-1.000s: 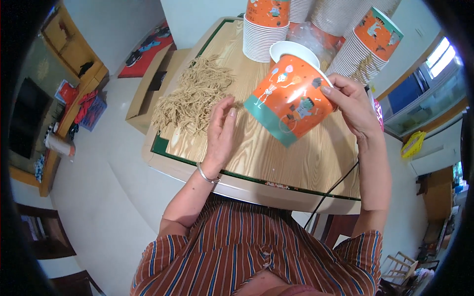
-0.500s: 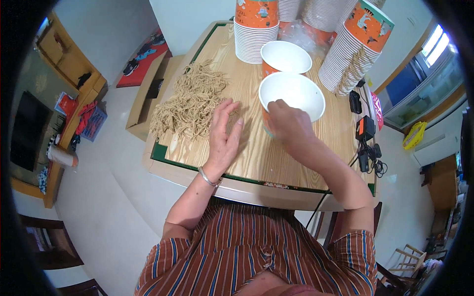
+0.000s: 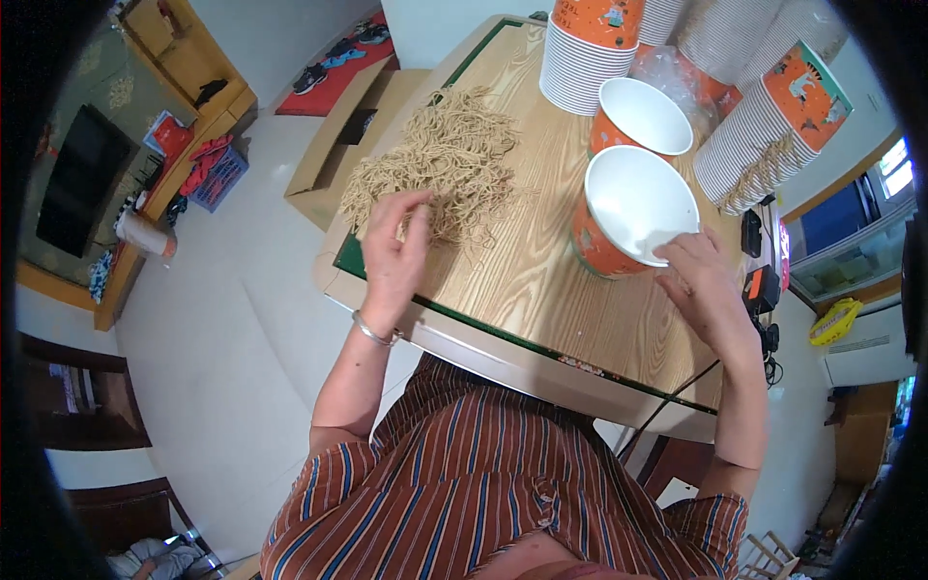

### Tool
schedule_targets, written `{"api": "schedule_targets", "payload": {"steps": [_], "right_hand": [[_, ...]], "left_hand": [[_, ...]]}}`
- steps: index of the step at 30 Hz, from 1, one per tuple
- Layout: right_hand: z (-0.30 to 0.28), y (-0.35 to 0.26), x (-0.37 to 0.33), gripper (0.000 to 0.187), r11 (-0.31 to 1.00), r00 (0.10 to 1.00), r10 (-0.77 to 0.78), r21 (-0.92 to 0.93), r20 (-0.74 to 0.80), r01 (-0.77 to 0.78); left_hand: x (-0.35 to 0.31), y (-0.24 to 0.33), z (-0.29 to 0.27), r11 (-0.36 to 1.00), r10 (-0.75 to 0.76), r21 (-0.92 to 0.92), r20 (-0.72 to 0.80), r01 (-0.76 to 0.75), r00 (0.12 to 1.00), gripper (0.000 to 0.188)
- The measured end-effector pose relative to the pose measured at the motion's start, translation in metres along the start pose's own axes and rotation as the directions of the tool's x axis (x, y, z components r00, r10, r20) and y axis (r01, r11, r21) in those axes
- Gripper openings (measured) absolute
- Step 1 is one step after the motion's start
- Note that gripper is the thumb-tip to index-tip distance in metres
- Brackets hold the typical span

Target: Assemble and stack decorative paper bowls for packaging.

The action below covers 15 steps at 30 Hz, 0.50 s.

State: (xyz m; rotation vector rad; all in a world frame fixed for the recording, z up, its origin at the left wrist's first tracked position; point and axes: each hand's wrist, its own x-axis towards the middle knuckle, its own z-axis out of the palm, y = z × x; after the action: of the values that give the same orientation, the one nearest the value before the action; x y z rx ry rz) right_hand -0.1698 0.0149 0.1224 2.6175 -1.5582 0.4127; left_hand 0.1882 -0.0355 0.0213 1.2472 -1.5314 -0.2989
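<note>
A white-lined orange paper bucket (image 3: pixel 633 198) stands on the table in front of me. My right hand (image 3: pixel 704 285) is at its near right rim, fingers over the edge and thumb outside, loosely round the wall. A second such bucket (image 3: pixel 646 116) stands just behind it. My left hand (image 3: pixel 394 253), with a bangle at the wrist, is held over the near edge of a loose pile of tan noodle-like strands (image 3: pixel 445 159). Its fingers are half bent and the thumb is apart; nothing shows in them.
Tall stacks of paper buckets (image 3: pixel 585 72) stand at the back, and another stack (image 3: pixel 749 159) leans at the right with tan strands on its side. Crumpled clear plastic (image 3: pixel 667 72) lies between them. Black adapters and cables (image 3: pixel 762 290) are at the right edge. A cardboard box (image 3: pixel 338 145) stands left of the table.
The view has swung left. My left hand has moved left to the strands, while my right hand has gone from the front bucket's near left rim to its right rim.
</note>
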Motion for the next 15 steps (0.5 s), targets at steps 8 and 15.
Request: {"api": "schedule_targets", "payload": {"steps": [8,15], "right_hand": [[0.016,-0.016,0.007,0.013,0.986,1.0,0.016,0.168,0.003,-0.016],[0.033,-0.022,0.019,0.012,0.987,0.988,-0.014,0.154,-0.155,0.038]], "left_hand": [[-0.006,-0.039,-0.037,0.987,-0.053,0.145,-0.093,0.066,0.994,0.01],[-0.025,-0.04,-0.03,0.97,-0.04,0.243,0.079,0.019,0.996,0.009]]}}
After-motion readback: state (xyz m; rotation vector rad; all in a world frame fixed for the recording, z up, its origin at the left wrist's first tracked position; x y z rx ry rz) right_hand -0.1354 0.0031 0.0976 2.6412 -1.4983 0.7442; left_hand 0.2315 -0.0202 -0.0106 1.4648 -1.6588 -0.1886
